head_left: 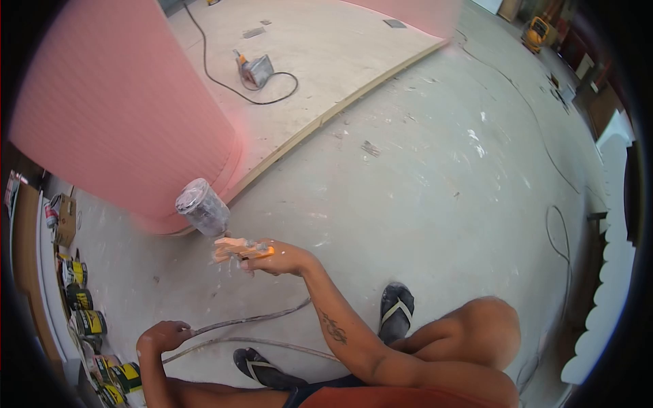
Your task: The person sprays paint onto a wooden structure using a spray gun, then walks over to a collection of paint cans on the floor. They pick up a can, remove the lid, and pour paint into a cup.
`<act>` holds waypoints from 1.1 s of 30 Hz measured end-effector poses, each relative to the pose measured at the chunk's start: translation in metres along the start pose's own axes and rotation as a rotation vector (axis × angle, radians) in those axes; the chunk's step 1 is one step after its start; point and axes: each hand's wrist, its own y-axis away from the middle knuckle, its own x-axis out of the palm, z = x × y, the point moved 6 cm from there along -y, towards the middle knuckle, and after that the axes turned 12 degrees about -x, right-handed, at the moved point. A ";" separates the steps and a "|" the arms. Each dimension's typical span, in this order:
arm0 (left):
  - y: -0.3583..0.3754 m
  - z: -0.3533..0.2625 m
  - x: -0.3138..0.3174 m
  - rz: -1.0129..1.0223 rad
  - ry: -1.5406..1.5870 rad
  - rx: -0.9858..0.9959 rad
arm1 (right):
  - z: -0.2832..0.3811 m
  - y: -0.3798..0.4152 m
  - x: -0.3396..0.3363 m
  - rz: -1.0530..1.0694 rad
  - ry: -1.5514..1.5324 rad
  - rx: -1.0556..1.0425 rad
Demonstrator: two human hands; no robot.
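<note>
My right hand (282, 258) is wrapped around the handle of a paint spray gun (235, 249), whose body is orange and paint-splashed. Its cloudy, paint-smeared cup (205, 209) points up and away from me, in front of the foot of a pink curved panel (129, 129). Lower left, my left hand (163, 335) is closed on a grey air hose (255, 318), which runs right and passes behind my right forearm. Another stretch of hose (265, 343) lies beneath it. I cannot see the gun's nozzle clearly.
A wooden platform (326, 61) carries the pink panel and a corded power tool (255, 70). Several paint cans (88, 322) line the left side beside a cardboard box (66, 221). Cords trail over the grey floor (408, 204). White scalloped panels (602, 272) stand at right, a yellow machine (536, 34) far off.
</note>
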 end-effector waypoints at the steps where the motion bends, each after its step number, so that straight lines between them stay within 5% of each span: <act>1: 0.004 -0.003 -0.004 -0.027 -0.029 0.025 | 0.001 -0.002 0.002 0.008 -0.021 -0.021; 9: 0.029 -0.011 -0.030 -0.199 0.223 0.077 | 0.030 -0.003 0.028 0.059 -0.062 -0.030; 16: 0.073 -0.002 -0.093 -0.861 0.701 0.104 | 0.016 -0.020 0.047 0.208 0.051 -0.094; 21: 0.084 0.002 -0.114 -1.236 1.085 0.502 | 0.008 -0.038 0.080 0.398 0.100 -0.119; 25: 0.068 -0.002 -0.121 -1.250 1.166 0.592 | 0.003 -0.042 0.104 0.552 0.146 -0.149; 29: 0.057 -0.005 -0.122 -1.030 1.186 0.657 | -0.027 -0.047 0.119 0.525 0.066 -0.289; 33: 0.066 -0.010 -0.122 -1.004 1.017 0.608 | 0.021 -0.038 0.123 0.561 0.099 -0.160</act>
